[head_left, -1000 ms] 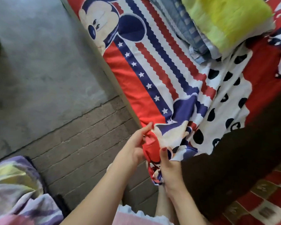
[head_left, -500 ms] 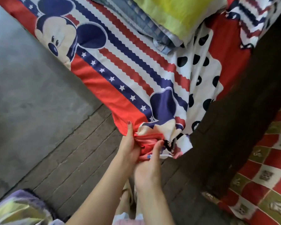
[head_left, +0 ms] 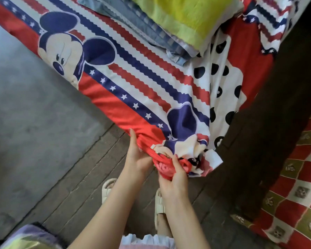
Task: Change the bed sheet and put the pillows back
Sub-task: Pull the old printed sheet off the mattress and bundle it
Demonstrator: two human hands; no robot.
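A red, white and blue cartoon-mouse bed sheet (head_left: 133, 83) covers the bed, its near corner bunched together. My left hand (head_left: 136, 157) grips the red edge of that corner from the left. My right hand (head_left: 174, 177) grips the twisted bunch of red fabric just right of it, thumb on top. A yellow-green pillow (head_left: 183, 13) lies on a blue checked pillow (head_left: 138, 26) at the top of the bed.
A dark wooden bed frame (head_left: 269, 123) runs down the right. A red checked floor covering (head_left: 298, 186) lies beyond it. Grey concrete floor (head_left: 25, 123) and brick paving (head_left: 75, 186) lie left. A pale striped bundle (head_left: 25, 238) sits bottom left. My sandalled feet stand below the hands.
The view has shifted so the bed corner sits more centred. Both hands have gathered the sheet corner into a tighter bunch, and the right hand now wraps round it.
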